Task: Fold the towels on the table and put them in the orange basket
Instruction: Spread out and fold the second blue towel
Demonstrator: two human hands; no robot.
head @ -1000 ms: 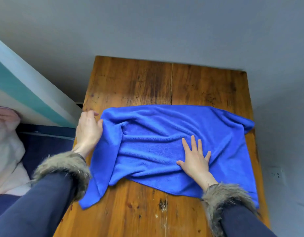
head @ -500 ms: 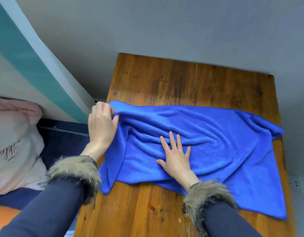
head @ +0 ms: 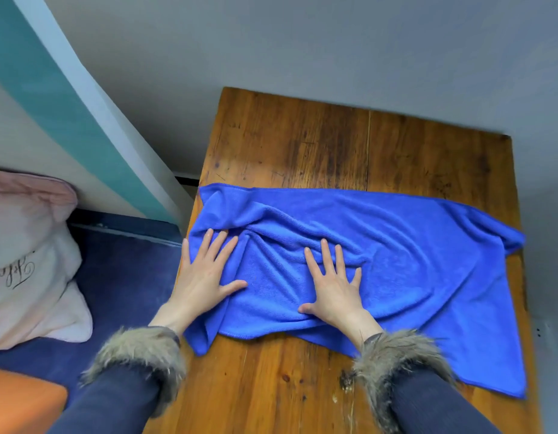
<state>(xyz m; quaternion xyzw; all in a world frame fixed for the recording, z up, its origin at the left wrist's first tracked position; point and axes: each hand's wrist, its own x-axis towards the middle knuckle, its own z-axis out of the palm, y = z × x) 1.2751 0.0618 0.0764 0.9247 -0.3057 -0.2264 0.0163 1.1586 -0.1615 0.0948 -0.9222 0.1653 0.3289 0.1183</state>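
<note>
Spanning most of the width of a worn wooden surface (head: 302, 145), a blue towel (head: 412, 261) lies spread and rumpled, its left end spilling just over the left edge and its right end reaching the right edge. Grey wall backs the surface at its far side, and a white and teal panel (head: 67, 114) slants down beside the left edge. Left of the surface sits dark blue bedding (head: 121, 277) with a pale pink pillow (head: 30, 261) on it, and an orange shape (head: 20, 402) shows at the lower left corner, too cropped to identify. The left hand (head: 205, 277) rests flat on the towel's left end, fingers spread, gripping nothing. The right hand (head: 334, 286) lies flat near the towel's middle, fingers also spread, holding nothing. Bare wood lies open beyond the towel's far edge and along the near edge between the fur-cuffed sleeves (head: 393, 358).
</note>
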